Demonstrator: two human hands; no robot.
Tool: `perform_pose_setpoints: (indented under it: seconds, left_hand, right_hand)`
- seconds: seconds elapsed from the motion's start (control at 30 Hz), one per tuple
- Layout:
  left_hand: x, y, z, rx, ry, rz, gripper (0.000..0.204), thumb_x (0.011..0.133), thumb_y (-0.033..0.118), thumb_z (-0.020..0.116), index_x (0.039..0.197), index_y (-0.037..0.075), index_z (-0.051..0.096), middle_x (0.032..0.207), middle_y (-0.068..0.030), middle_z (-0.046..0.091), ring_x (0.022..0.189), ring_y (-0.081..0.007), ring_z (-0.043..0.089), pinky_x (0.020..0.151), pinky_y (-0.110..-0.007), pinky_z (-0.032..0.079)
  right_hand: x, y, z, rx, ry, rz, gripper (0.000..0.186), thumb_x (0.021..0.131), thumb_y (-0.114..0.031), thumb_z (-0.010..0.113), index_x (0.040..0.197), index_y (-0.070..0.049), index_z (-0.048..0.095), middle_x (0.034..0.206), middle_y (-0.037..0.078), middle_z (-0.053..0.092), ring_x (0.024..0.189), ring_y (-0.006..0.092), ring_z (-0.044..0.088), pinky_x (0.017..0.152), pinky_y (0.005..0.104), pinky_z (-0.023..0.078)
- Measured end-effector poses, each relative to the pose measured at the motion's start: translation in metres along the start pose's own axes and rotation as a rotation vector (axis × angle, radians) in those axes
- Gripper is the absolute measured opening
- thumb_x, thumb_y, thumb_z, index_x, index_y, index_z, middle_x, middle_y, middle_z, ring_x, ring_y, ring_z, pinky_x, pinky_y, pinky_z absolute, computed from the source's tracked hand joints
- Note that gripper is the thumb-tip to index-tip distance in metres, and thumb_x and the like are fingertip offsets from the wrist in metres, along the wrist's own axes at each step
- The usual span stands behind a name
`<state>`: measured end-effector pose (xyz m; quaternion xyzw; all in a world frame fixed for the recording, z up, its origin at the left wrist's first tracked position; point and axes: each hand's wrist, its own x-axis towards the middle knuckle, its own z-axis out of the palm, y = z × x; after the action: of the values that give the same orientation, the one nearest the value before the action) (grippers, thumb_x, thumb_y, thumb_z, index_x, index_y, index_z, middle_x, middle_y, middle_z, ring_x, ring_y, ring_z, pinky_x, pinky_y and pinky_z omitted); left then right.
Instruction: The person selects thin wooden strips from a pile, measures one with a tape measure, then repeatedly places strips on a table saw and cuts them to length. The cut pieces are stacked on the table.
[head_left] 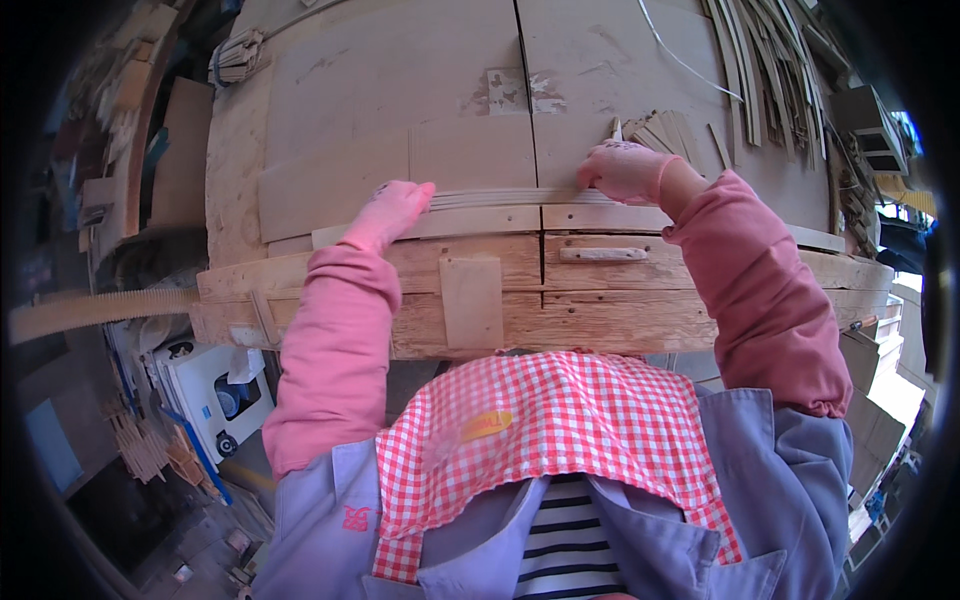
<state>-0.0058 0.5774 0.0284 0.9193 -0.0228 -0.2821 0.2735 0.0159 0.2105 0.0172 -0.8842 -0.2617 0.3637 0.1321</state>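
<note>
A small bundle of thin, pale wood strips (510, 197) lies crosswise near the front of the workbench, along a raised wooden edge strip (480, 222). My left hand (393, 207), in a pinkish glove, is closed at the left end of the bundle. Toward the right end my right hand (622, 170), gloved too, has its fingers bent down onto the strips. Just beyond its knuckles a small pale pointed piece (616, 129) sticks up; its kind is unclear. Short flat slats (665, 135) lie fanned out beside that hand.
Long thin slats (765, 80) are piled at the far right of the workbench (390, 70). A white cord (680, 58) trails across the top. A wooden block (603, 255) is fixed to the front beam. At lower left stands a white machine (215, 395).
</note>
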Motion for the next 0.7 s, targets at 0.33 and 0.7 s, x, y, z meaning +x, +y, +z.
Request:
perform_pose_setpoints:
  seconds: [0.33,0.7]
  left_hand:
    - [-0.029,-0.059,-0.041,0.514,0.169,-0.129,0.046,0.100,0.044,0.046,0.097,0.008,0.075,0.104,-0.0199,0.070,0.103,-0.0413,0.063,0.091,-0.050,0.049]
    - [-0.031,-0.008,0.011,0.141,0.254,0.241,0.035,0.096,0.036,0.054,0.092,0.008,0.074,0.095,-0.0201,0.069,0.098,-0.0410,0.062,0.086,-0.051,0.048]
  right_hand:
    - [-0.007,-0.006,-0.012,0.050,-0.048,-0.013,0.030,0.090,-0.009,0.050,0.112,-0.008,0.071,0.093,0.014,0.071,0.084,0.0307,0.068,0.078,0.0402,0.054]
    - [-0.009,-0.010,-0.029,0.160,-0.176,0.054,0.031,0.085,-0.007,0.050,0.107,-0.010,0.072,0.093,0.015,0.072,0.089,0.0355,0.068,0.080,0.0442,0.053]
